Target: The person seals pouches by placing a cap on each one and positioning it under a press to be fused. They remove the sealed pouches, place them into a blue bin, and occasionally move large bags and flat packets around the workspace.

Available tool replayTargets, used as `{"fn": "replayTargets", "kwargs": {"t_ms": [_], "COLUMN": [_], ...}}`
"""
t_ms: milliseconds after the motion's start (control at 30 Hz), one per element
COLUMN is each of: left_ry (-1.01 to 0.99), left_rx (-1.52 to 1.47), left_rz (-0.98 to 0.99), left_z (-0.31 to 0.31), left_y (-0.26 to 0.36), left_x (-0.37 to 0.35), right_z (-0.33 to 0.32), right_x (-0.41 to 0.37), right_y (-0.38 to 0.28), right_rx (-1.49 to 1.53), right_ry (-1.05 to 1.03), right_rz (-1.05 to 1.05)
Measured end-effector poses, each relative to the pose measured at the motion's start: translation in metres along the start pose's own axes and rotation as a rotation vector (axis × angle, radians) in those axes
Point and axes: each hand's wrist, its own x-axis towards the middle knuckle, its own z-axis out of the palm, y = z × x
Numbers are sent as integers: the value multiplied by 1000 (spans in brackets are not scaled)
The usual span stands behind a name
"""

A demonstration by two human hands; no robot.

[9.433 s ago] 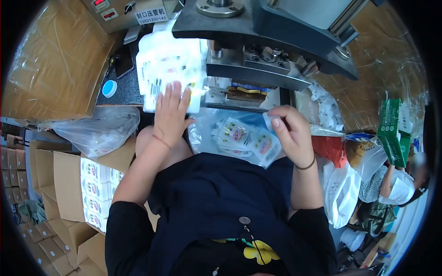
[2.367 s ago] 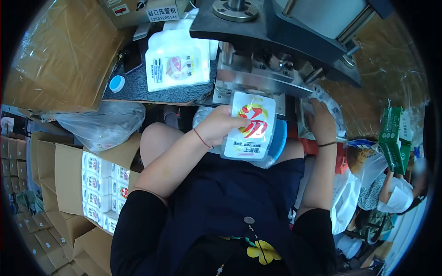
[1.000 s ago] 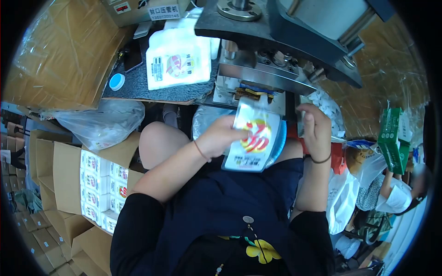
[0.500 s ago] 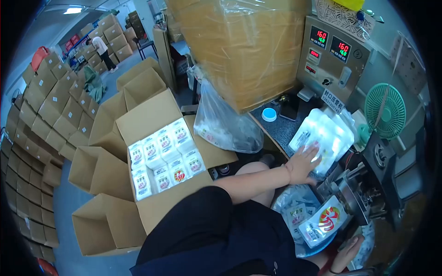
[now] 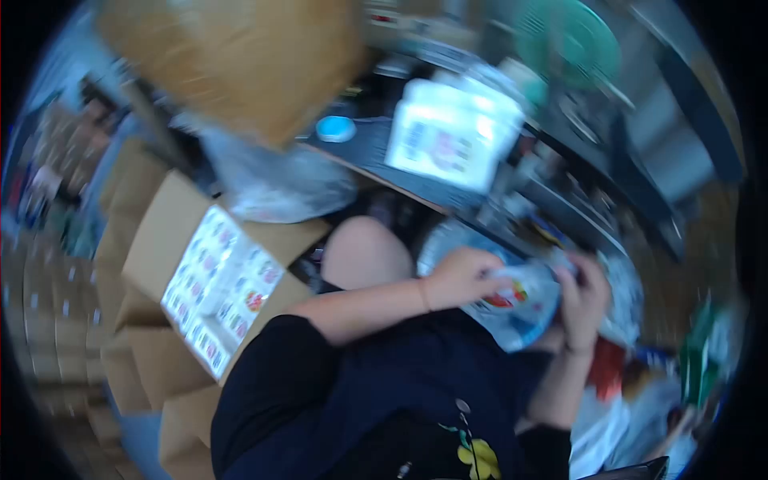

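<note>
Blurred by motion, a white pouch (image 5: pixel 524 282) with red print is held over a plastic-lined blue basin (image 5: pixel 520 332). My left hand (image 5: pixel 462 278) pinches the pouch's left side, fingers closed. My right hand (image 5: pixel 586 296) grips its other end, fingertips bent around the edge. On the dark bench just beyond lies a stack of shiny white pouches (image 5: pixel 444 136), touched by neither hand. A metal machine (image 5: pixel 560 208) stands beside the basin, past my right hand.
An open carton (image 5: pixel 164 228) holds rows of white printed packs (image 5: pixel 212 280) at my left. A large taped carton (image 5: pixel 232 64), a clear plastic bag (image 5: pixel 276 180), a round blue lid (image 5: pixel 335 129) and a green fan (image 5: pixel 568 44) surround the bench.
My left hand has left the pouch stack and come down to the basin. My right hand has risen to meet it, and both now hold a pouch. The view has swung right.
</note>
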Motion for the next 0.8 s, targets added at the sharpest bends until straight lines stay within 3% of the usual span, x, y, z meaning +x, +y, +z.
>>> {"fn": "replayTargets", "kwargs": {"t_ms": [67, 167, 233, 467, 567, 667, 700, 800], "left_ry": [-47, -237, -327, -457, -475, -468, -410, -249], "left_rx": [-175, -452, -792, -797, -842, -913, -926, -974], "left_rz": [-108, -266, -401, -471, -525, -513, -511, -496], "left_z": [8, 18, 25, 35, 39, 32, 29, 16], "left_y": [10, 8, 17, 4, 4, 7, 6, 0], "left_x": [-2, -3, -7, -2, -1, 3, 5, 26], "right_z": [1, -15, -24, -43, -40, -58, -68, -82], "right_x": [5, -4, -4, 0, -1, -1, 2, -2], "right_y": [-4, 13, 13, 32, 39, 54, 67, 89], "right_rx": [-178, -170, -129, -153, -85, -410, -630, -760], "right_ry": [-60, -174, -292, -547, -520, -69, 47, -49], "right_rz": [-178, -118, -127, -111, -129, 42, 12, 156]}}
